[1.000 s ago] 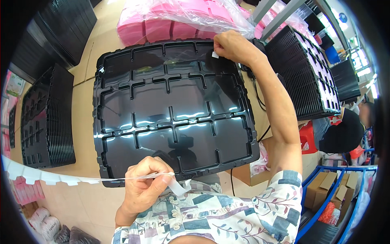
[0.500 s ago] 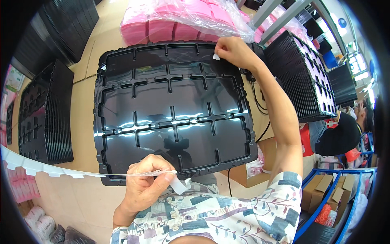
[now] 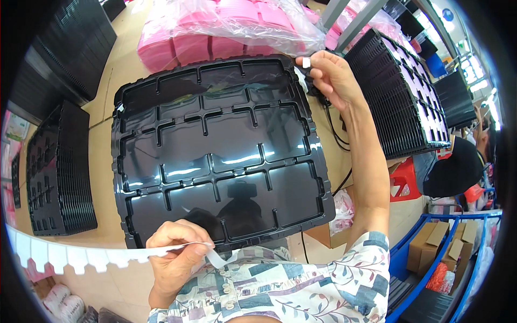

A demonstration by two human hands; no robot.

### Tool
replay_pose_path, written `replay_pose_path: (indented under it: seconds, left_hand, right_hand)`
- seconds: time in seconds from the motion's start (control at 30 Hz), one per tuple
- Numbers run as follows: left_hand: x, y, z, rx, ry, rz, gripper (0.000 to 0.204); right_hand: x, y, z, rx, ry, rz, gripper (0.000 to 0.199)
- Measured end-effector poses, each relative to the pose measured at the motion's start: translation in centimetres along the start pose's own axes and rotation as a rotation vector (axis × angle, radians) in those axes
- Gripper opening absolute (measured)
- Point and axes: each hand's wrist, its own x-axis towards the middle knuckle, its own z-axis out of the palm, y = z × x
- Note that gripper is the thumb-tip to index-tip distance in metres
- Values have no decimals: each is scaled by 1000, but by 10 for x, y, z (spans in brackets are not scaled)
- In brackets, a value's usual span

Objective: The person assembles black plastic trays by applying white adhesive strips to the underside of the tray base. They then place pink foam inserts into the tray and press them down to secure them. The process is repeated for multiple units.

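Note:
My left hand (image 3: 180, 258) is closed in a pinch on a long white strip (image 3: 97, 254) with a toothed lower edge. The strip stretches off to the left, and its short end curls down beside my fingers. A large black plastic tray (image 3: 231, 145) with shallow cross-shaped ridges lies in front of me; my left hand is at its near edge. Just off the tray's far right corner, my right hand (image 3: 335, 78) pinches a small white sticker-like piece (image 3: 306, 62) between thumb and forefinger, the other fingers loosely curled.
Pink foam pieces (image 3: 215, 46) under clear plastic lie beyond the tray. Black tray stacks stand at left (image 3: 62, 172) and right (image 3: 390, 97). Black cables (image 3: 334, 129) run beside the tray. Right of me are an open carton (image 3: 323, 229) and a blue rack (image 3: 414, 237); a person (image 3: 452, 167) is farther back.
My right hand has shifted right, from over the tray's far right corner to just beyond it, still pinching a white piece. The strip at left shows broader and hangs lower. The view has shifted slightly.

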Motion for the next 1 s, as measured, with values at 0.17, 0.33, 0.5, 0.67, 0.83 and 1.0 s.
replay_pose_path:
  seconds: [0.17, 0.33, 0.5, 0.67, 0.83, 1.0]
  left_hand:
    - [0, -1, 2, -112, 80, 10, 11]
    - [10, 4, 13, -59, 86, -6, 7]
    - [15, 0, 13, -61, 73, 55, 11]
    - [3, 1, 23, -54, 30, 83, 14]
    - [-7, -2, 29, -51, 4, 161, 12]
    - [-8, -2, 25, -113, -24, 92, 14]
  right_hand:
    - [-35, 5, 28, -45, -57, -15, 9]
    - [-88, -13, 91, -170, -196, -11, 21]
    - [-140, -14, 156, -457, -420, 19, 17]
    - [-150, 4, 180, -583, -363, -184, 13]
    - [-167, 10, 194, -754, -290, -427, 13]
    - [-178, 15, 204, -863, -175, -668, 9]
